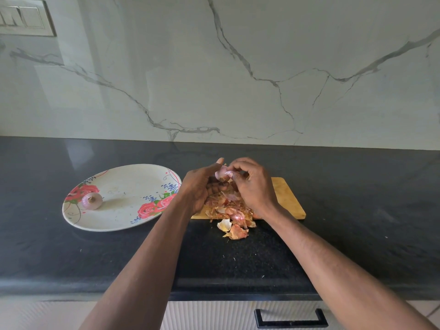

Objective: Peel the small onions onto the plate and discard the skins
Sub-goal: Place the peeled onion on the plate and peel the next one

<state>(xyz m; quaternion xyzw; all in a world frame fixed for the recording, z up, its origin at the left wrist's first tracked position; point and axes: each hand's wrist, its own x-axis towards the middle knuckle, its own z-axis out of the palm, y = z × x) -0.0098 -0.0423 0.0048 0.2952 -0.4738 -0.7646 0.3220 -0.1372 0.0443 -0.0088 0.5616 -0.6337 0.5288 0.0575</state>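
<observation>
Soft, even daylight fills the scene, bright but not harsh. The marble wall (238, 67) carries pale window-like reflections, strongest above the plate (119, 217), and the black counter (71, 253) behind the plate shows a dull sheen. Shadows are faint and short. Focus is sharp near the plate and softens toward the lower edge. Wide-angle distortion bows the counter's front edge and stretches the corners.

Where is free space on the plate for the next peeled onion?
The plate is bare across its middle and far side, between the peeled onion near its left rim and the right rim. The cutting board's left part is crowded with skins.
</observation>
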